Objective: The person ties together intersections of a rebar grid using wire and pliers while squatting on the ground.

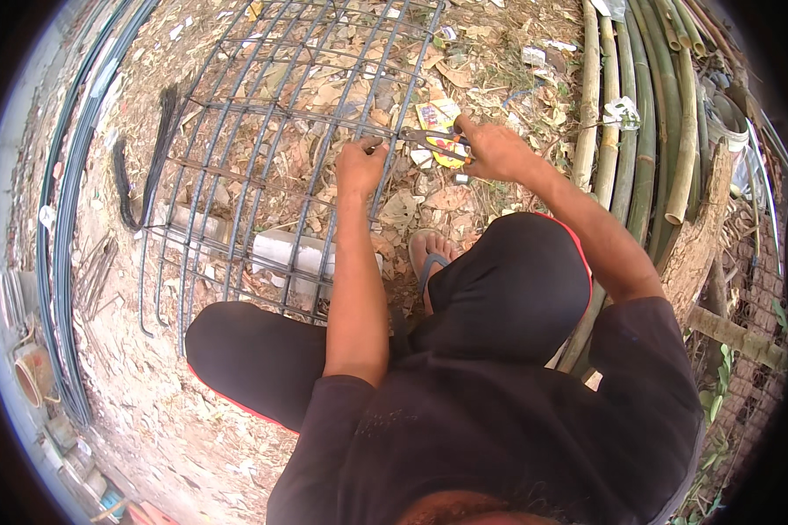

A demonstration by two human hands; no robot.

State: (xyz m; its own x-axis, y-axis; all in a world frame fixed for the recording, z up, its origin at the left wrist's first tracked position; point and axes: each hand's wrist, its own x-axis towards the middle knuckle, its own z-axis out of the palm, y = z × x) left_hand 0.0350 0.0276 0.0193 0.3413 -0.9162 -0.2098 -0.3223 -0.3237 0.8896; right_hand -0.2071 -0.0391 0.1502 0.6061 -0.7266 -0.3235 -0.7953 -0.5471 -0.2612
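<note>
A grid of steel rebar (247,184) lies before me, raised on pale blocks (289,249). My left hand (359,166) is at the grid's right part, fingers pinched beside a bar crossing; what they hold is too small to make out. My right hand (499,150) grips pliers with orange-and-black handles (429,140), their jaws pointing left at the rightmost long bar, close to my left fingertips. Under the pliers a yellow printed wrapper (438,114) lies on the leaf litter. A bundle of thin black tie wire (162,140) rests along the grid's left side.
Bamboo poles (646,149) lie along my right, with a rough log (696,210) and a white bucket (727,118). Long bundled bars (70,245) run along the left by a pale wall edge. My bent legs and sandaled foot (429,258) are below the grid's near edge.
</note>
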